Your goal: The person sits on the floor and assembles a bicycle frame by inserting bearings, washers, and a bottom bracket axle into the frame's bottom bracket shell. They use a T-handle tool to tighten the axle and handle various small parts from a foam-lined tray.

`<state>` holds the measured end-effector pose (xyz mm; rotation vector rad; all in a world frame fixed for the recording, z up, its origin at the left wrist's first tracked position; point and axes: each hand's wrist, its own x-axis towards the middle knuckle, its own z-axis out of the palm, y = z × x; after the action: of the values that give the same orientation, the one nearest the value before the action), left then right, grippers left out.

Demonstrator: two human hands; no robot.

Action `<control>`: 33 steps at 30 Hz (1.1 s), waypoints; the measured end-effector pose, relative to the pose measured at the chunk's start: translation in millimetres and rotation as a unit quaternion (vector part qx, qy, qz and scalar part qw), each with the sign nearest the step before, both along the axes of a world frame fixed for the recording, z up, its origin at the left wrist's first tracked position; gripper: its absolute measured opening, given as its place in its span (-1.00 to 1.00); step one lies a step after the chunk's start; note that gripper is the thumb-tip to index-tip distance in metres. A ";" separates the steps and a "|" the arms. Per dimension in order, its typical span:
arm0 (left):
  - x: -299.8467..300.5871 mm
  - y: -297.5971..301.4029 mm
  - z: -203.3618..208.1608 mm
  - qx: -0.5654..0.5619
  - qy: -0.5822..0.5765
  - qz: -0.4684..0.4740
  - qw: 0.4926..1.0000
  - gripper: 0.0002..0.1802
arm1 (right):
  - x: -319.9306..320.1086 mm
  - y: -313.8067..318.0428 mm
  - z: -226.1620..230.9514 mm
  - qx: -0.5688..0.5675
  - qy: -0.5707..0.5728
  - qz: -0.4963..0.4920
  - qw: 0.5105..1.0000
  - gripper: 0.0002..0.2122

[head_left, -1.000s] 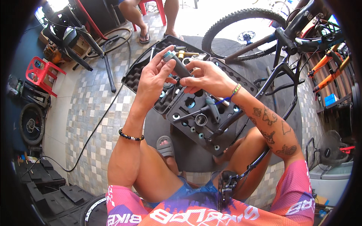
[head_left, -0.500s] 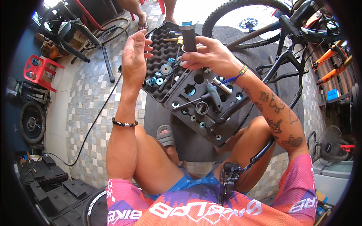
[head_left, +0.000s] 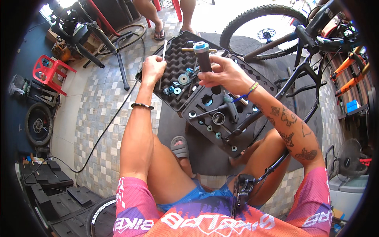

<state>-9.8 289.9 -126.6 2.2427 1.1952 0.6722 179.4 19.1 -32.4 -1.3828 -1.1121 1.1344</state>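
Note:
My left hand (head_left: pixel 153 71) is closed on a thin silvery rod (head_left: pixel 164 50) that sticks up past the fingers by the case's left edge. In my right hand (head_left: pixel 229 75) stands an upright black cylindrical tool (head_left: pixel 204 62) with a blue-and-silver cap (head_left: pixel 201 47). Beneath both hands lies an open black tool case. Its wavy foam lid lining (head_left: pixel 173 65) carries several blue and silver discs (head_left: pixel 183 79) and a brass-coloured bar (head_left: pixel 187 49). The case's tray (head_left: pixel 199 103) holds a grey-handled tool (head_left: pixel 231 106), a metal ring (head_left: pixel 218 117) and small round pieces.
A bicycle frame (head_left: pixel 292 79) with its wheel (head_left: pixel 262 31) stands to the right, one tube crossing over the case. Another person's feet (head_left: pixel 159 33) are beyond the case. A red stool (head_left: pixel 49 73) is at the left, a fan (head_left: pixel 349 158) at the right. A cable (head_left: pixel 106 132) crosses the tiles.
My left hand was open with fingers apart and has closed on the silvery rod. My right hand still grips the black tool. The whole view has shifted slightly.

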 end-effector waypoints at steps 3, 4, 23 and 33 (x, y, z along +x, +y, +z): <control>14.7 -41.5 55.7 -0.176 -0.352 -0.070 0.917 -0.83 | 6.8 -6.2 -8.8 -0.014 -0.011 -0.013 1.000 -0.60; 14.6 -56.1 75.0 -0.147 -0.428 -0.085 0.888 -0.83 | 4.1 -7.8 -7.8 -0.020 -0.014 -0.016 1.000 -0.60; -20.0 -91.6 112.3 -0.102 -0.451 -0.173 0.870 -0.62 | 1.2 -7.9 -10.0 -0.082 -0.212 0.034 0.973 -0.61; -19.6 -113.0 113.3 -0.198 -0.294 -0.292 0.889 -0.32 | -9.6 -10.9 2.5 -0.070 -0.076 0.057 0.993 -0.55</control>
<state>-29.4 176.9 -13.3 1.7190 0.2904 0.7001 169.8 8.2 -29.9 -1.5519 -1.2539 1.2230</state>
